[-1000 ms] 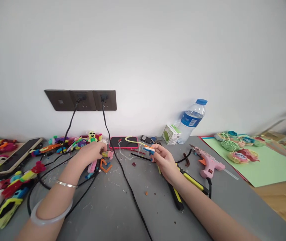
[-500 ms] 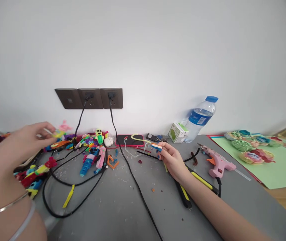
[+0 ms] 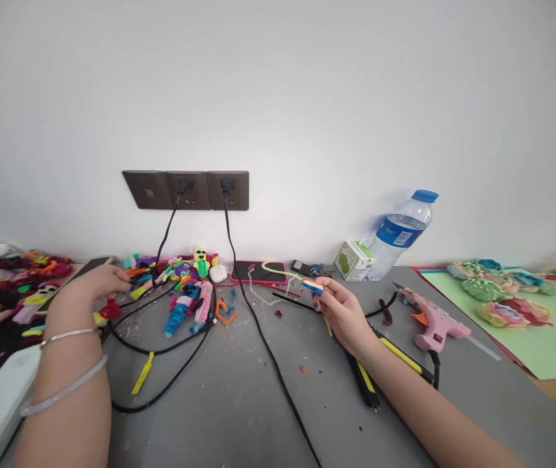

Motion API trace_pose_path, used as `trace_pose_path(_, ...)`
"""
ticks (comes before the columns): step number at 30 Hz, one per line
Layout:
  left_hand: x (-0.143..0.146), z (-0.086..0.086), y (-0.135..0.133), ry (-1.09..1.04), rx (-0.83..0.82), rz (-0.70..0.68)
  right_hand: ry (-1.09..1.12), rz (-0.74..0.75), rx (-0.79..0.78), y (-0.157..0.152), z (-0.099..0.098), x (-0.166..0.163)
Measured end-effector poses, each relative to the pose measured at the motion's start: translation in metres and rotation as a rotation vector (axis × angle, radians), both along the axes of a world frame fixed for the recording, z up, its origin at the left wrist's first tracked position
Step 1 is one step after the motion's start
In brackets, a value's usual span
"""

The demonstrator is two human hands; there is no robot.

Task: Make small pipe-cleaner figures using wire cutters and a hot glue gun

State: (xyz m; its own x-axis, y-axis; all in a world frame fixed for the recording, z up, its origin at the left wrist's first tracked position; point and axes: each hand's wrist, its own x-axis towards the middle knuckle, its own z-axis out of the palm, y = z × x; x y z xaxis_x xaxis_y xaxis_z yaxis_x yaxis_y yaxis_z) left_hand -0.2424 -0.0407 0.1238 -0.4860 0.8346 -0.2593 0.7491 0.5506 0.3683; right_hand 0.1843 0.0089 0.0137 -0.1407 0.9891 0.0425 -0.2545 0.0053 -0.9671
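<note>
Craft piece [image 3: 313, 286] sat pinched in your right hand [image 3: 342, 314]; your left hand [image 3: 93, 285], half curled, was near red fluff [image 3: 110, 309], its hold unclear.

The single head-worn view looks forward and down from close above the grey desk [image 3: 229, 403], squarely facing the white wall [image 3: 278, 97], which fills its upper half; the left hand [image 3: 102, 279] and right hand [image 3: 343, 309] appear nearby, below mid-height, on either side.
</note>
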Motion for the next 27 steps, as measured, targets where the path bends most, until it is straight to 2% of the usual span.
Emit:
trace_pose_path(2, 0.007, 0.018, -0.002, 0.095, 0.048, -0.004, 0.004, -0.006, 0.01, 0.0, 0.0, 0.0)
trace_pose_path(4, 0.028, 0.037, -0.005, 0.195, 0.144, -0.058, 0.009, -0.01, 0.017, 0.001, 0.0, 0.0)
trace_pose_path(6, 0.064, 0.048, -0.007, 0.165, 0.262, -0.231, 0.008, -0.008, 0.018, 0.001, 0.0, -0.001)
trace_pose_path(8, 0.108, 0.044, -0.007, -0.031, 0.295, -0.472, -0.003, -0.004, 0.02, 0.001, 0.0, -0.001)
trace_pose_path(11, 0.171, 0.01, 0.003, -0.288, 0.261, -0.741, -0.013, -0.013, 0.034, 0.001, 0.001, -0.001)
trace_pose_path(14, 0.214, -0.04, 0.019, -0.423, 0.365, -0.781, -0.003, -0.034, 0.043, 0.0, 0.002, -0.001)
trace_pose_path(16, 0.229, -0.07, 0.028, -0.518, 0.421, -0.77, 0.006, -0.048, 0.044, 0.001, 0.001, -0.001)
trace_pose_path(18, 0.237, -0.091, 0.033, -0.65, 0.46, -0.746, 0.008, -0.045, 0.045, 0.002, 0.0, -0.001)
trace_pose_path(20, 0.239, -0.103, 0.036, -0.789, 0.521, -0.682, -0.002, -0.02, 0.05, 0.003, -0.003, -0.001)
trace_pose_path(23, 0.237, -0.112, 0.038, -0.966, 0.564, -0.595, -0.034, 0.017, 0.097, 0.004, -0.006, -0.002)
trace_pose_path(27, 0.233, -0.115, 0.042, -1.072, 0.574, -0.624, -0.093, 0.058, 0.199, 0.002, -0.006, -0.002)
